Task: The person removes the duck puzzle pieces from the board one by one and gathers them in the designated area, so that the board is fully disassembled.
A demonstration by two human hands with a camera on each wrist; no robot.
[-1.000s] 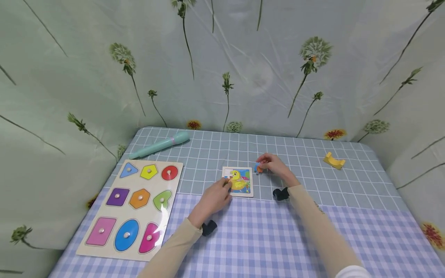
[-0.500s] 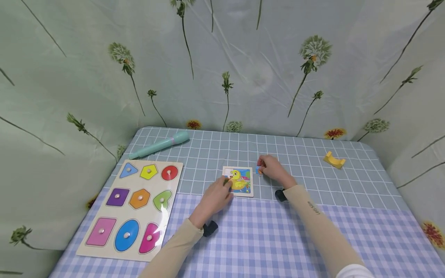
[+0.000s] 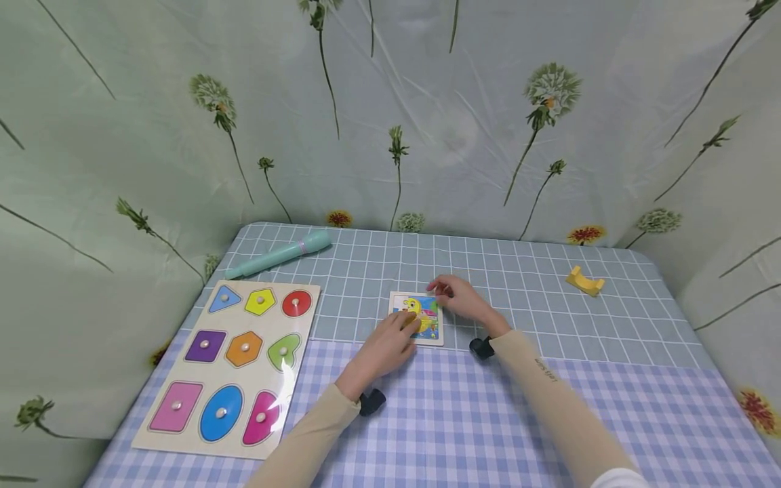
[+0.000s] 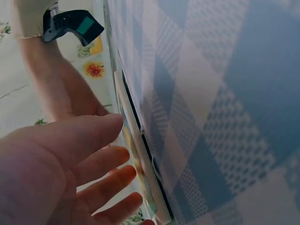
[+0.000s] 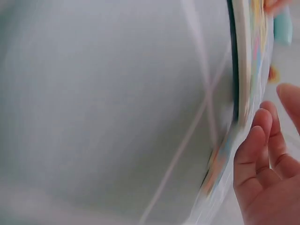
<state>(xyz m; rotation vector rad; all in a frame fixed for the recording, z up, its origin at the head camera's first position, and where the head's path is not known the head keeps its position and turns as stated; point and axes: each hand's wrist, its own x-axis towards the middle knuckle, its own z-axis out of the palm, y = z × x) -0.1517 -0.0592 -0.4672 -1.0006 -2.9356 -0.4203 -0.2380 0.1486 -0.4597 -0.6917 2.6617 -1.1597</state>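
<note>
A small wooden-framed duck jigsaw puzzle [image 3: 430,328] lies flat on the table in the head view. My left hand [image 3: 386,341] reaches over its left side, with its fingertips at the picture. In the left wrist view its thumb and fingers are apart and grip nothing. My right hand [image 3: 462,298] is at the puzzle's upper right corner, loosely curved, with the thumb apart from the fingers in the right wrist view. Below those fingers, a blurred blue and orange puzzle piece [image 5: 215,171] lies on the table beside the frame's corner; my hand hides it in the head view.
On the left lies a large shape board [image 3: 233,444] with knobbed coloured pieces. Behind it is a mint-green tube with a wider end [image 3: 277,257]. A yellow curved block [image 3: 584,280] sits at the right. Patterned curtains [image 3: 451,135] surround the table.
My right hand has let the blue and orange piece go and moved left to the puzzle's corner. My left hand has slid slightly right over the duck picture.
</note>
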